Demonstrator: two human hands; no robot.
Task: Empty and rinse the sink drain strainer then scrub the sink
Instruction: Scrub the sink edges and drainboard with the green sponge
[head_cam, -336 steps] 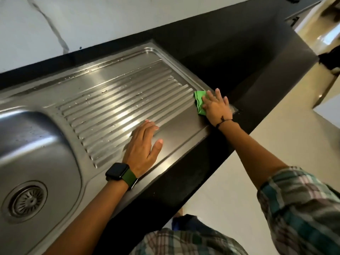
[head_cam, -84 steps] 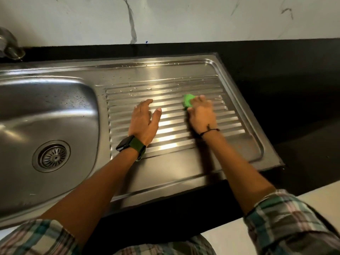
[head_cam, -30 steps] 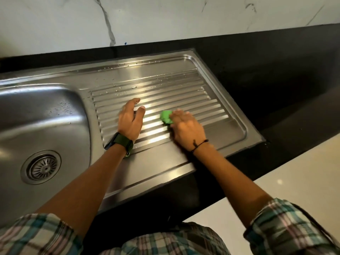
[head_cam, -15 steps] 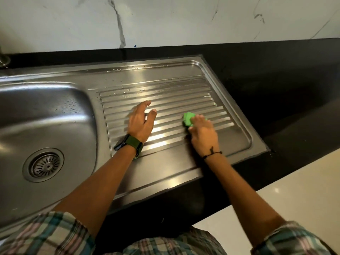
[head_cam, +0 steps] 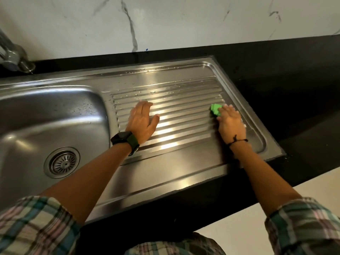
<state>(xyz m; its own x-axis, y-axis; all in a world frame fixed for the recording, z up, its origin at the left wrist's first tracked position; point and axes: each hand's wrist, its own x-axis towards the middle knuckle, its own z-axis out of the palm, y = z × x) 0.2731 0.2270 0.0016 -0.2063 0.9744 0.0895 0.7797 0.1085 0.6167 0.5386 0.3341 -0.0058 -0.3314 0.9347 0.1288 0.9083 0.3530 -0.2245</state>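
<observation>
Our right hand [head_cam: 230, 124] has slid the green sponge [head_cam: 215, 110] out to the drainboard's [head_cam: 184, 153] right end, fingers pressing it down. Left hand [head_cam: 142, 122] flat, empty. Strainer [head_cam: 63, 162] seated; basin [head_cam: 47, 115] scrub probably next.

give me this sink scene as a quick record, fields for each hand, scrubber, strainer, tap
left hand: flat on the drainboard ribs, fingers straight, holding nothing
right hand: pressing the scrubber onto the ribs' right end
scrubber: green, partly under the fingers
strainer: seated in the basin drain
tap: top left, base only in view
</observation>
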